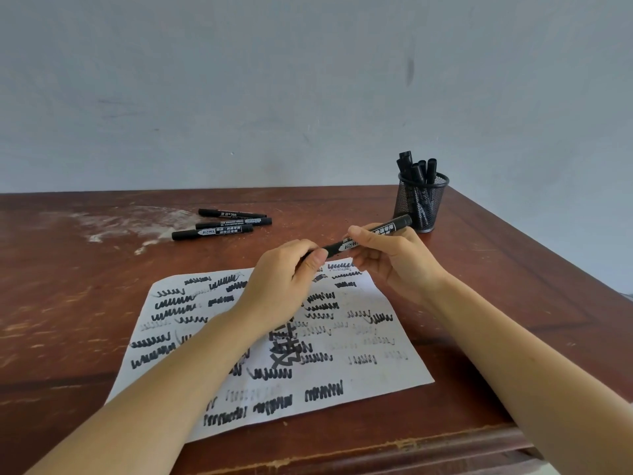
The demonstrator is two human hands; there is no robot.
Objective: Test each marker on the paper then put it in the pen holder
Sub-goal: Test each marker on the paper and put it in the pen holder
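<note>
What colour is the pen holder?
The pen holder is black wire mesh, seen in the head view.

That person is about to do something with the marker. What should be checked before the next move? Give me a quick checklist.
1. Hold on the marker: ok. The left hand grips one end and the right hand holds the barrel.
2. Cap off: cannot tell. The left hand's fingers hide that end.
3. Paper under the marker: ok. It lies flat on the table and has blank patches on its right side.
4. Pen holder ready: ok. It stands upright just behind the right hand, with several markers in it.
5. All markers tested: not ok. Three markers lie on the table, far left.
</note>
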